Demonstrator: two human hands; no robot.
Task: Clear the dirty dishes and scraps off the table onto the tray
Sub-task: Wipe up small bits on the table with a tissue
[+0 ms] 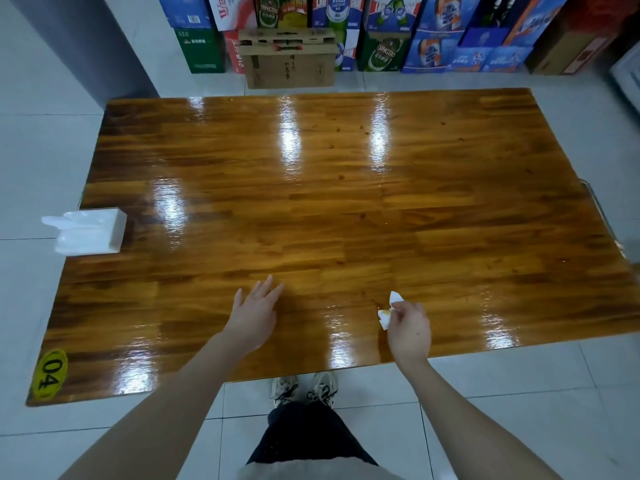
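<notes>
A glossy wooden table (pixel 346 209) fills the view, with small brown sauce spots scattered across its middle. My right hand (pixel 408 329) pinches a crumpled white tissue (pixel 389 311), stained orange-brown, against the tabletop near the front edge. A small smear lies just left of the tissue. My left hand (pixel 254 317) hovers flat over the table to the left, fingers straight and spread, holding nothing. No dishes and no tray are in view.
A white tissue pack (pixel 91 232) sits at the table's left edge. A yellow "04" sticker (pixel 50 374) marks the front left corner. Stacked beer cartons (pixel 381 32) and a brown cardboard box (pixel 289 58) line the floor behind the table.
</notes>
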